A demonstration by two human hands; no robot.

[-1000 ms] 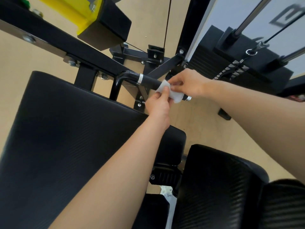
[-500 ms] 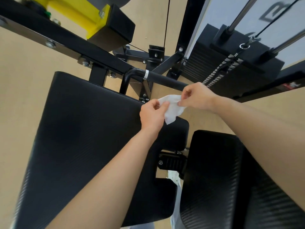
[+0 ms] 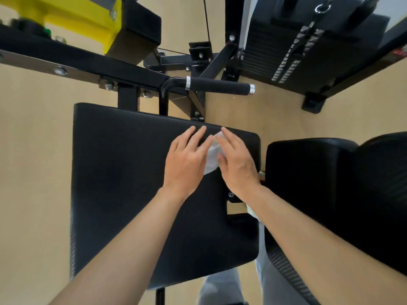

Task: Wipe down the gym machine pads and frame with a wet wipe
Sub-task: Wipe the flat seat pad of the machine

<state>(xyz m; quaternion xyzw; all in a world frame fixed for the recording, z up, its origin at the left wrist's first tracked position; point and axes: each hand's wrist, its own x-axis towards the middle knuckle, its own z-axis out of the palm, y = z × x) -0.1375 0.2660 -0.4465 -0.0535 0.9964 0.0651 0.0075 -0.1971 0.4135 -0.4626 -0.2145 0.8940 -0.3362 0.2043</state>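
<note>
Here left hand (image 3: 187, 160) and right hand (image 3: 236, 164), straight-fingered, press the wet wipe (image 3: 211, 158), stretched away along the pad (image 3: 123, 172).

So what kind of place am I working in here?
Most likely a gym. There is a weight stack with selector markings, a large black machine pad bolted to a steel frame, and a foam-grip handle.
</note>
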